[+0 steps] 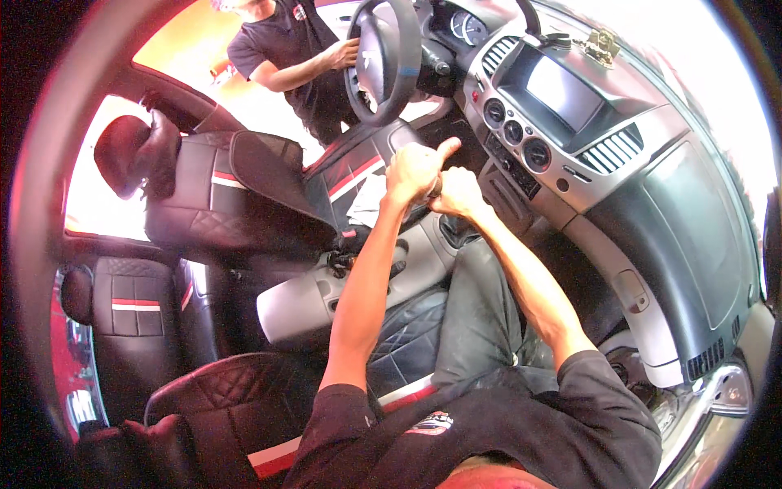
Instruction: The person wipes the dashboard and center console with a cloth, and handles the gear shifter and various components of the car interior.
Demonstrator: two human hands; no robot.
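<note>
My left hand (412, 173) and my right hand (458, 194) meet above the centre console (419, 253), in front of the gear lever's dark boot (463, 231). Both have their fingers curled in, and the left thumb sticks out toward the dashboard. Something small and dark shows between the two hands, mostly covered by the fingers; I cannot make out what it is. A white cloth (368, 201) lies on the driver's seat (346, 175), just left of my hands.
Another person (285, 57) stands at the driver's door opening, one hand on the steering wheel (379, 61). The dashboard screen (562, 90) and glovebox (692, 212) are at the right. The driver's seat backrest (204, 187) and rear seats (134, 326) fill the left.
</note>
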